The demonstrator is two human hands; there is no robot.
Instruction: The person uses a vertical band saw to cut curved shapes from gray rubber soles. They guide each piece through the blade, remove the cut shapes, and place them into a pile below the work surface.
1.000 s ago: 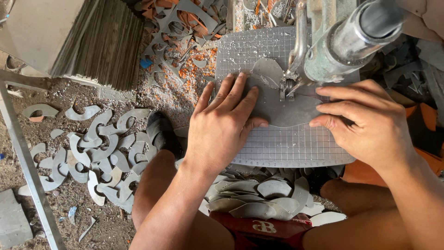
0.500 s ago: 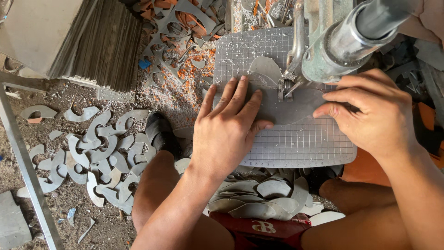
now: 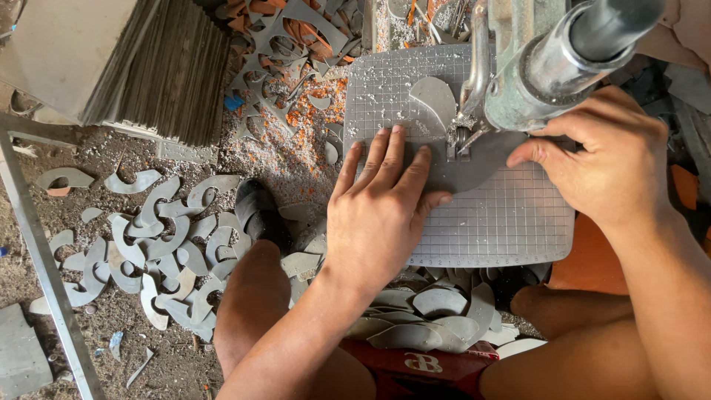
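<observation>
We press a flat grey sheet [image 3: 474,167], curved at its edge, onto the gridded table [image 3: 511,222]; left hand [image 3: 381,211] lies open, right hand [image 3: 611,159] half-curled, fingertips down.

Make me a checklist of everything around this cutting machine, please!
Surface: gridded grey work plate, dusted with pale chips.
Job's things: flat grey sheet piece lying under the machine head; a cut rounded part lies behind it.
Clutter: curved grey offcuts on the floor; rounded cut pieces heaped below the plate; orange scraps.
Grippers: left hand pressed flat on the sheet; right hand rests on its other side, fingers curled.
Cables: nothing seen.
Surroundings: stack of thin sheets, metal bar, dusty ground.
</observation>
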